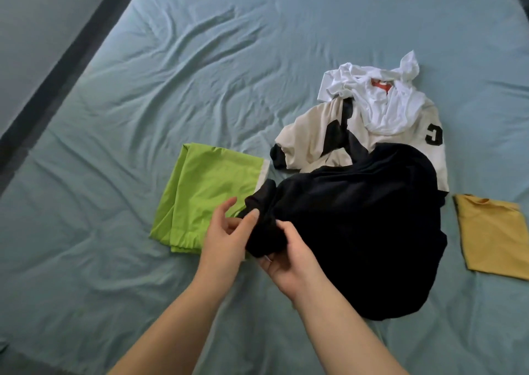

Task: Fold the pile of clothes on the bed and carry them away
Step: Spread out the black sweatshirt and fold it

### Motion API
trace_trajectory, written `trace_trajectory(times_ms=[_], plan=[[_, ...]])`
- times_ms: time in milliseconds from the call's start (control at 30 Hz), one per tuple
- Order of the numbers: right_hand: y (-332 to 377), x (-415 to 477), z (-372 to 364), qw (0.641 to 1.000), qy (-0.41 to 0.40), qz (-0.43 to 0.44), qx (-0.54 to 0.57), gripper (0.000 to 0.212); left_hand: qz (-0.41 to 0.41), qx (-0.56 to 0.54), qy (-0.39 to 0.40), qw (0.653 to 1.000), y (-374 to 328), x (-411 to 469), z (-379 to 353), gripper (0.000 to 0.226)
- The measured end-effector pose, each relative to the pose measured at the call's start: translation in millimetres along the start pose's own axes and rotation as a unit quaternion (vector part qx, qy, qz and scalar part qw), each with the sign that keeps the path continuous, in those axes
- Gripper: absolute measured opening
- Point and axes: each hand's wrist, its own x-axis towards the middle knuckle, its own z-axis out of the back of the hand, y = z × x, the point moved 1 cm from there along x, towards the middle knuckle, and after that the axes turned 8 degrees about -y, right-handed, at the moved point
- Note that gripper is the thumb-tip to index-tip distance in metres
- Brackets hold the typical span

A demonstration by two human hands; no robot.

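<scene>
A crumpled black garment (pixel 357 225) lies in the middle of the bed. My left hand (pixel 226 237) pinches its left edge between thumb and fingers. My right hand (pixel 289 263) grips the same bunched edge from below. Behind it sits a cream and black top (pixel 309 142) with a letter patch, and a rumpled white shirt (pixel 383 99) lies on that. A lime green garment (pixel 206 191) is folded flat to the left, partly under my left hand. A folded mustard yellow garment (pixel 495 237) lies at the right edge.
The bed is covered by a wrinkled pale blue sheet (pixel 171 73). Its left edge runs diagonally beside a dark frame strip (pixel 57 76) and the floor beyond.
</scene>
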Motion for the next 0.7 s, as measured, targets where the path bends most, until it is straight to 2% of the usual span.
trace_trajectory(times_ms=[33, 67, 133, 167, 200, 233, 300, 367, 400, 467, 500, 533, 600, 667, 700], plan=[[0.9, 3.2, 1.2, 1.0, -0.009, -0.003, 0.003, 0.023, 0.019, 0.009, -0.018, 1.0, 0.9, 9.5, 5.4, 0.073], [2.0, 6.8, 3.8, 1.0, -0.011, -0.007, 0.0, 0.024, 0.05, 0.015, -0.004, 0.999, 0.8, 17.3, 8.0, 0.083], [4.3, 12.1, 9.5, 0.999, -0.007, -0.012, -0.038, 0.029, 0.146, -0.019, 0.096, 0.984, 4.5, 27.1, 4.1, 0.1], [5.8, 13.2, 11.5, 0.998, -0.009, -0.007, -0.069, 0.028, 0.181, -0.037, 0.145, 0.972, 5.9, 29.5, -1.1, 0.094], [7.2, 15.7, 13.5, 0.995, -0.012, 0.006, -0.101, 0.028, 0.189, -0.047, 0.171, 0.966, 6.2, 31.8, -7.3, 0.078], [8.2, 18.5, 14.5, 0.992, -0.013, 0.025, -0.125, 0.028, 0.165, -0.038, 0.173, 0.97, 6.1, 35.8, -12.6, 0.057], [10.3, 24.7, 14.4, 0.984, -0.013, 0.069, -0.164, 0.021, 0.037, 0.043, 0.116, 0.992, -1.0, 48.5, -17.4, 0.027], [14.0, 29.0, 12.8, 0.969, -0.038, 0.109, -0.219, 0.013, -0.106, 0.129, 0.023, 0.986, -14.1, 66.5, -11.0, 0.025], [15.8, 31.8, 14.2, 0.959, -0.058, 0.128, -0.247, 0.012, -0.146, 0.143, -0.018, 0.979, -22.7, 76.2, -3.8, 0.026], [17.7, 36.7, 22.4, 0.939, -0.095, 0.152, -0.293, 0.012, -0.176, 0.173, -0.058, 0.967, -30.7, 98.4, 13.2, 0.033], [17.1, 37.8, 28.8, 0.932, -0.104, 0.151, -0.313, 0.012, -0.172, 0.209, -0.048, 0.962, -29.4, 107.4, 19.9, 0.045], [15.6, 37.7, 36.7, 0.925, -0.11, 0.143, -0.334, 0.013, -0.15, 0.246, -0.022, 0.957, -24.7, 115.0, 23.9, 0.06], [10.9, 34.1, 56.6, 0.911, -0.115, 0.124, -0.377, 0.014, -0.054, 0.293, 0.039, 0.954, -9.5, 120.4, 25.9, 0.086], [7.7, 25.2, 82.5, 0.899, -0.12, 0.103, -0.408, 0.014, 0.018, 0.316, 0.072, 0.946, 10.7, 110.4, 22.4, 0.096], [7.5, 19.5, 97.5, 0.893, -0.127, 0.094, -0.421, 0.014, 0.027, 0.329, 0.076, 0.941, 22.4, 102.8, 19.3, 0.097]])
